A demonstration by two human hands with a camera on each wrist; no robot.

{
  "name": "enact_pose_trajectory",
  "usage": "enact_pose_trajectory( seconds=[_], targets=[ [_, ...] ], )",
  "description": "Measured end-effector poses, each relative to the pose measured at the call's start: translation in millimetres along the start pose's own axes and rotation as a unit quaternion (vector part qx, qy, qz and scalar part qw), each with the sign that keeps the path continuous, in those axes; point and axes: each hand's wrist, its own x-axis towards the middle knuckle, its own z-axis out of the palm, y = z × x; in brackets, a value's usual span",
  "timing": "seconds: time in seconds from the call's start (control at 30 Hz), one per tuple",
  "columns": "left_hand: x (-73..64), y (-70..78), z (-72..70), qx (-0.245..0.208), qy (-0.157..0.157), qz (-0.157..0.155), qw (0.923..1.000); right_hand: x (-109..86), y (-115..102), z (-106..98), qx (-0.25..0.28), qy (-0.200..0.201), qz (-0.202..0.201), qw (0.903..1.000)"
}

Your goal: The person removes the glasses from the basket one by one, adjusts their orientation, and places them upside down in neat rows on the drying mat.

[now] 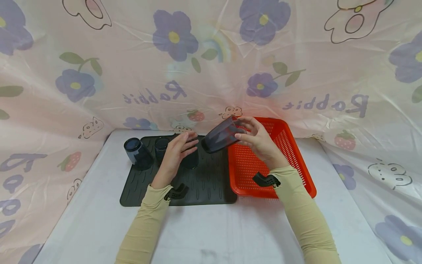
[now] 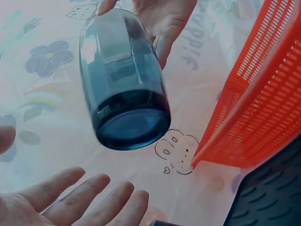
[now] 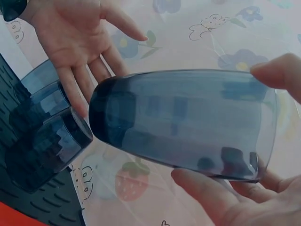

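Observation:
My right hand (image 1: 260,141) grips a blue tinted drinking glass (image 1: 219,137) near its rim, thumb on one side and fingers on the other. The glass is tilted above the dark drying mat (image 1: 211,183), its thick base (image 2: 134,125) pointing left. My left hand (image 1: 176,154) is held up near that base with its fingers spread, palm toward the glass in the right wrist view. Behind and beside the left hand stand more such glasses on the mat: one at the left edge (image 1: 140,156), one in the middle (image 1: 160,148), and one partly hidden by the hand (image 1: 190,161).
A red perforated plastic basket (image 1: 304,176) stands right of the mat, under my right hand. White cloth (image 1: 204,234) covers the table. A patterned curtain (image 1: 211,80) rises behind and at the sides.

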Motion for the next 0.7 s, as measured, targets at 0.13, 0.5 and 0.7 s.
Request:
enact_pose_trajectory(
  seconds=[0.13,0.5,0.7],
  targets=[
    [2.1,-2.8,2.6,-0.024,-0.004,-0.012,0.9996,0.7,1.1,1.3,0.015,-0.006,-0.005,0.9999],
    [5.6,-14.0,10.4,-0.099,-0.016,-0.061,0.9931,0.6,2.1,5.6,0.033,0.002,-0.009,0.9994],
    [6.9,-20.3,15.8,-0.168,-0.007,-0.089,0.9817,0.3,3.5,6.4,0.029,0.012,0.0,0.9995]
  ],
)
